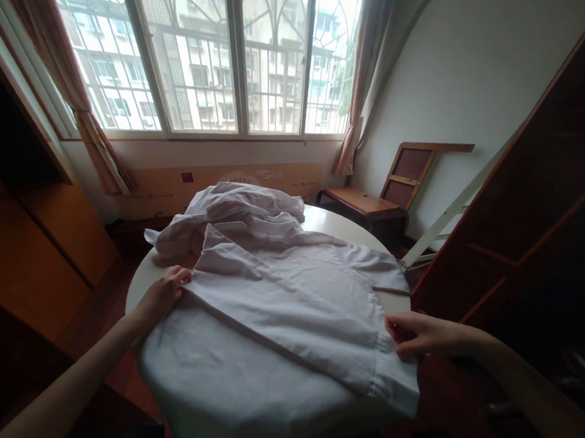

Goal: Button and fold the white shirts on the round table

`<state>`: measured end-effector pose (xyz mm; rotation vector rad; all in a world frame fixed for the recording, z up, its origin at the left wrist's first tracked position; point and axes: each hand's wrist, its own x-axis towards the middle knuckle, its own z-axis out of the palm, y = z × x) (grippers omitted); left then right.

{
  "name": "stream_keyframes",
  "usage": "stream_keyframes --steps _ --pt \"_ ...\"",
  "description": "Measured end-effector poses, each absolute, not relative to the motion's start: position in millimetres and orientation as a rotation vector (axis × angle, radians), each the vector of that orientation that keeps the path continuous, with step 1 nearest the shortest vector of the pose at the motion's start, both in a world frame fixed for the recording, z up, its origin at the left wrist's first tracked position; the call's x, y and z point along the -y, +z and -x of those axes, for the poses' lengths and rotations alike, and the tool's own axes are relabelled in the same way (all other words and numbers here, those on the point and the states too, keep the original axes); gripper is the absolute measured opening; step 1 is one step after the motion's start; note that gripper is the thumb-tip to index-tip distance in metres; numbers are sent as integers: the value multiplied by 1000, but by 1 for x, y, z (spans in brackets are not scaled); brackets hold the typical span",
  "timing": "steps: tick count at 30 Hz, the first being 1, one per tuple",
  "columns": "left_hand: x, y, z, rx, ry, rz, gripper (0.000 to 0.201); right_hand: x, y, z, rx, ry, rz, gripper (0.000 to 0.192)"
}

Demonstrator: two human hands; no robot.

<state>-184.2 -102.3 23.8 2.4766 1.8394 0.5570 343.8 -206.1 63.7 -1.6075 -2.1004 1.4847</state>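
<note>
Dim room, lit from the back: at far left, one orange-brown cabinet (39,257) over a reddish floor (121,384), then one left curtain (85,120), tied in at the waist, the first of two. Next, one round white table (137,276), mostly covered, bare along parts of its rim.

At the table's left side, one left hand (165,292), thumb and fingertips pressed together, pinching the left edge of one white garment (287,293). Behind, across the back wall, one wide window (238,69) of four panes, with bars outside and pale apartment buildings (203,85) beyond; underneath, a tan printed board (165,188).

Mid-table, the garment, spread out and slanting down to the lower right, with one sleeve (376,263) visible at the right rim. At the far side, touching it, one rumpled heap of white cloth (241,199); pale cloth (218,377) also draped over the near edge. Impossible to tell how many separate pieces.

Farther right, the second curtain (354,131), one wooden bench (358,200), and one right hand (423,333) at the garment's right edge, fingers curled, thumb near; no telling whether pinching or merely touching. Beyond, one wooden frame (412,167) with two dark panels, one white slatted stand (446,225), and one dark wooden panel (524,229) at far right.
</note>
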Motion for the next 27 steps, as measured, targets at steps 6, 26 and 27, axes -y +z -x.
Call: stream_keyframes --steps 6,26,27 --pt "105 20 189 -1779 672 -2390 21 193 68 -335 2248 890 1645 28" --pt "103 3 201 -1704 963 -2176 23 40 68 -164 2123 714 1035 15" --pt "103 3 201 -1708 960 -2187 22 27 69 -147 2104 729 1022 12"
